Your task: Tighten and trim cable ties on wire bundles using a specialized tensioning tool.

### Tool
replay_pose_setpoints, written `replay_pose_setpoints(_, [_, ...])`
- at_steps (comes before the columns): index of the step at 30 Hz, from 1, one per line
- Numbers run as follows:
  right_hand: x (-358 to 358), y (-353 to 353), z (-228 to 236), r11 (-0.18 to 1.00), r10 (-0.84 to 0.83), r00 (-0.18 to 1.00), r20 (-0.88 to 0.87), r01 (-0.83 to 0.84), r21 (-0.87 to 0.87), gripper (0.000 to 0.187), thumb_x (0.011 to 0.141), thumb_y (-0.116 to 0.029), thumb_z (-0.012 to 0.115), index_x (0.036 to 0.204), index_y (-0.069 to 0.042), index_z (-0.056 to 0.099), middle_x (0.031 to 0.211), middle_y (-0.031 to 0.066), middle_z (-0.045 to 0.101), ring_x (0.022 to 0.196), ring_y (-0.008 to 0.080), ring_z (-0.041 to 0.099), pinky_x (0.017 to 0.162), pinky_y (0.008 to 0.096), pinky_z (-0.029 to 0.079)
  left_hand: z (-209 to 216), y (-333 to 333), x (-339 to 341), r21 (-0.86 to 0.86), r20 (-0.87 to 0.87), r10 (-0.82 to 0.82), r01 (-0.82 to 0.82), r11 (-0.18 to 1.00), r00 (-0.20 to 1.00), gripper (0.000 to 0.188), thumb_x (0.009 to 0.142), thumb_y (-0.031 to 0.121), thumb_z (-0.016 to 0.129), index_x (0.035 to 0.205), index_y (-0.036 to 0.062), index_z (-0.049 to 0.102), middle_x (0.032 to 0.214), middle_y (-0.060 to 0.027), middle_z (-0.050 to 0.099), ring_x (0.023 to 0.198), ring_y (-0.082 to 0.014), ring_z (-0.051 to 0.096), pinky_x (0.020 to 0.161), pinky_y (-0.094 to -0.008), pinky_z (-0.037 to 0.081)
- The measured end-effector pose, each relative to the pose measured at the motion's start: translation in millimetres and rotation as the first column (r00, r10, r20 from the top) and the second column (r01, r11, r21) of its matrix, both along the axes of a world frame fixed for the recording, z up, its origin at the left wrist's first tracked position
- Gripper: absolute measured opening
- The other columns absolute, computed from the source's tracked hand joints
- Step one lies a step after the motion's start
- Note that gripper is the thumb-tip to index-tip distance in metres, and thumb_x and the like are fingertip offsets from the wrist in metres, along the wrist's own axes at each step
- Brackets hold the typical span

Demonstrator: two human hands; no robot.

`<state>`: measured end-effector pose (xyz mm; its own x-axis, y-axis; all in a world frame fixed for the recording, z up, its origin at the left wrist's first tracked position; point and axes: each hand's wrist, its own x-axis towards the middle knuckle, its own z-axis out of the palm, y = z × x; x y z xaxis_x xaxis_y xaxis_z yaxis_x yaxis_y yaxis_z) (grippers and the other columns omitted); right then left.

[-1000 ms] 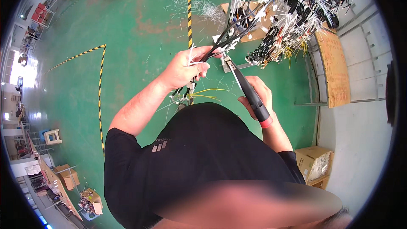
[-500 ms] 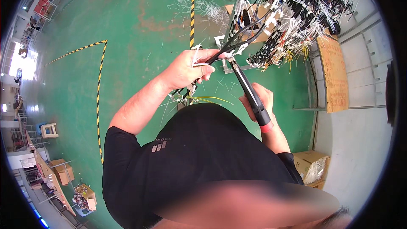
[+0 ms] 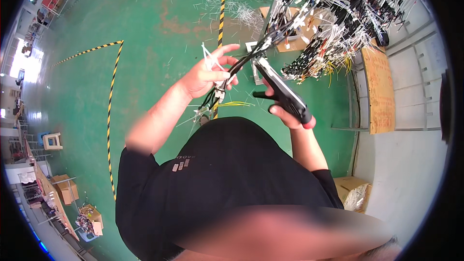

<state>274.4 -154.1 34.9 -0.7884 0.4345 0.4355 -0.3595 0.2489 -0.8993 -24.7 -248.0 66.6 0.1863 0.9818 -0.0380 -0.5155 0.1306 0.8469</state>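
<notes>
A black wire harness (image 3: pixel 245 60) with white connectors slants down from the hanging wires to the front of my body. My left hand (image 3: pixel 205 77) is beside it, thumb and a few fingers stretched out near the wires. Thin white cable ties (image 3: pixel 210 59) stick up from between its fingers. My right hand (image 3: pixel 285 115) grips a black cable tie gun (image 3: pixel 282 88) with a red end. The gun's nose is close to the harness and its trigger lever stands away from the body. Lower on the harness, white connectors (image 3: pixel 219 94) and loose yellow wires (image 3: pixel 237 103) hang.
A dense mass of black and white wires (image 3: pixel 353 19) hangs at the upper right, over a cardboard box (image 3: pixel 292 43). White offcuts (image 3: pixel 237 9) litter the green floor. A wooden board (image 3: pixel 379 89) leans by the right wall. Another cardboard box (image 3: pixel 350 186) stands at lower right.
My left fingers have loosened from the harness and spread, with the ties still among them. The tie gun has tilted and moved slightly down, and its trigger lever now shows apart from the body.
</notes>
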Motion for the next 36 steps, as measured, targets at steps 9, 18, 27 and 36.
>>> replay_pose_setpoints(9, [-77,4,20,0.913,0.082,0.997,0.0,-0.075,-0.4,0.046,0.093,-0.02,0.084,0.133,-0.008,0.065,0.151,0.0085,0.059,0.132,0.0201,0.055,0.11,0.039,0.044,-81,-29,-35,0.202,-0.189,0.141,-0.102,0.974,0.972,0.117,0.084,0.037,0.091,0.171,0.0139,0.016,0.155,-0.0137,0.052,0.148,-0.0296,0.048,0.122,-0.0452,0.039])
replay_pose_setpoints(18, [-117,0,32,0.863,0.081,0.994,-0.07,-0.105,-0.495,0.049,0.092,-0.01,0.082,0.137,-0.006,0.062,0.153,0.0124,0.056,0.138,0.0259,0.056,0.12,0.0451,0.041,-146,-59,-4,0.183,-0.607,0.359,-0.315,0.931,0.709,0.038,0.101,0.018,0.071,0.134,0.0027,0.061,0.118,-0.0072,0.072,0.114,-0.019,0.066,0.105,-0.0378,0.051])
replay_pose_setpoints(27, [-99,27,-11,0.582,-0.552,0.821,0.144,0.256,0.772,0.038,0.092,-0.011,0.063,0.13,-0.006,0.067,0.141,0.0124,0.067,0.142,0.0356,0.057,0.122,0.0524,0.042,-59,-84,-75,-0.284,-0.177,0.388,-0.424,0.86,0.905,0.034,0.116,0.038,0.051,0.109,0.0075,0.065,0.076,0.0024,0.057,0.052,-0.0041,0.041,0.051,-0.0246,0.042])
replay_pose_setpoints(36, [-95,2,-24,0.882,-0.36,0.885,0.294,0.22,0.417,0.042,0.092,-0.005,0.076,0.133,-0.003,0.067,0.128,0.0158,0.071,0.117,0.0322,0.07,0.103,0.0383,0.053,-23,-81,-86,-0.412,-0.293,0.237,-0.346,0.843,0.926,0.037,0.117,0.036,0.047,0.102,0.0061,0.062,0.058,0.0012,0.052,0.039,-0.0088,0.044,0.041,-0.0277,0.041])
